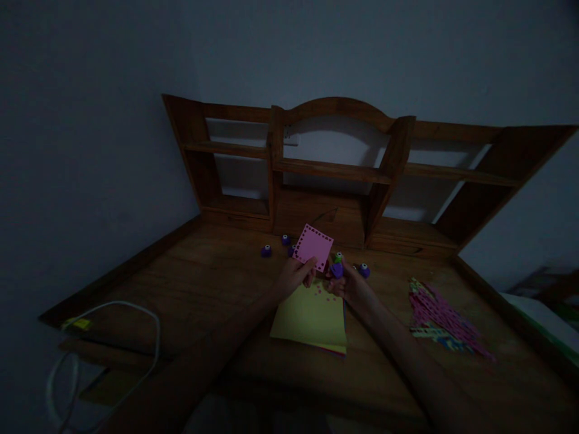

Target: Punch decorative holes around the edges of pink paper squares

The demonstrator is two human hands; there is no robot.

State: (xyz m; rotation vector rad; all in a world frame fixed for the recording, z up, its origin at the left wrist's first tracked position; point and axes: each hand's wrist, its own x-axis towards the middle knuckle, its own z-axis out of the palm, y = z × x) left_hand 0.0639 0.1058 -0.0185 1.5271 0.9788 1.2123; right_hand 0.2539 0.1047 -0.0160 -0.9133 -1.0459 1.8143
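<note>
My left hand (299, 276) pinches the lower edge of a pink square of paper (313, 246), which has small holes punched along its edges. Close by on the right, my right hand (347, 283) is closed around a purple and green craft punch (337, 269), near the paper's right corner. Beneath both hands lies a stack of yellow paper (310, 319), with several tiny pink cut-outs (326, 294) scattered on its upper part. Several more purple punches stand behind the hands, among them one at the left (266, 251) and one at the right (364, 270).
A pile of pink, yellow and blue punched strips (446, 319) lies on the right of the wooden desk (203, 277). A wooden shelf unit (321, 172) rises along the back. At the left front, a white cable (158, 328) loops over the edge.
</note>
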